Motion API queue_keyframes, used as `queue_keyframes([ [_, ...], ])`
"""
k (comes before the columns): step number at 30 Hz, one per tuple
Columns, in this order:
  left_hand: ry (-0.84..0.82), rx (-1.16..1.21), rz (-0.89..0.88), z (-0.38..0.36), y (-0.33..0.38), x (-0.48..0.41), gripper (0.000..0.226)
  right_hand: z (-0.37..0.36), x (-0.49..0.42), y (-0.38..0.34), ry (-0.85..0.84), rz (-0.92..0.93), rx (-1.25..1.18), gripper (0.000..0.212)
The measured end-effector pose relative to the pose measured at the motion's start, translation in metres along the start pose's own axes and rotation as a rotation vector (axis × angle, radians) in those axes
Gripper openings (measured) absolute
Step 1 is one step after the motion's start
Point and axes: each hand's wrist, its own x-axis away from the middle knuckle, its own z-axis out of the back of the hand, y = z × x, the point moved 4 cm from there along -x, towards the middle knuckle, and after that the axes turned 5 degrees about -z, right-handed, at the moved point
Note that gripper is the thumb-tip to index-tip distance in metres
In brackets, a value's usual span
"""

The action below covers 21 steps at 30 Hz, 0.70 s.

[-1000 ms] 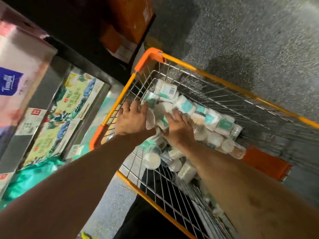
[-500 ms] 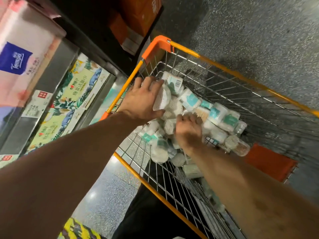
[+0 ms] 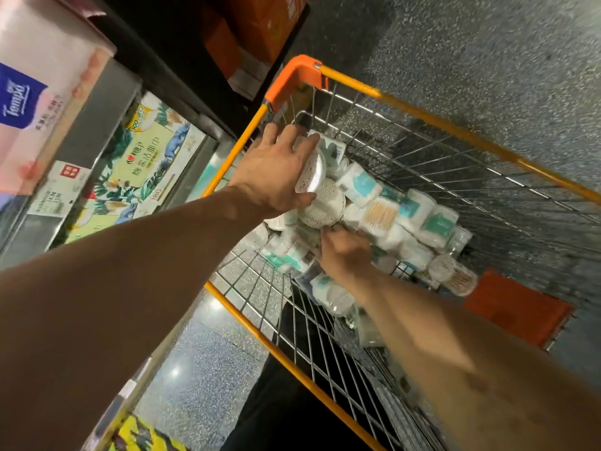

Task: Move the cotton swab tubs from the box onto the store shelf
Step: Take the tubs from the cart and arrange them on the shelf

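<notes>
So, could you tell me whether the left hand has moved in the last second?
Yes: the left hand, gripping a cotton swab tub, has shifted toward the cart's orange corner.

The pink tissue pack (image 3: pixel 55 76) bears a blue label with the brand "Tempo" in white letters. The green tissue box (image 3: pixel 146 161) beside it shows "100" near one end and "180" near the other, with Chinese characters between. A white price tag (image 3: pixel 60 190) has blurred numbers. The barcode on one cotton swab tub (image 3: pixel 336 151) is unreadable.
</notes>
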Motion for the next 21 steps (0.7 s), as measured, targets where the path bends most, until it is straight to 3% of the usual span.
queue_keyframes([
  [2,0.001,-0.029,0.001,0.0,0.001,-0.006,0.105,0.013,-0.023,0.001,0.038,-0.011,0.057,0.031],
  [6,-0.039,-0.062,-0.021,-0.011,-0.001,-0.011,0.11,0.017,-0.053,0.0,0.128,-0.009,0.187,0.059],
  [12,-0.092,-0.038,0.003,-0.042,-0.008,0.012,0.119,-0.014,-0.087,-0.002,0.069,-0.071,0.236,0.084],
  [16,-0.05,-0.047,-0.02,-0.047,-0.008,0.02,0.116,-0.013,-0.096,-0.008,0.272,-0.098,0.219,0.056],
  [21,-0.067,-0.078,-0.066,-0.054,-0.013,0.017,0.123,-0.012,-0.1,-0.001,0.124,-0.009,0.331,0.089],
])
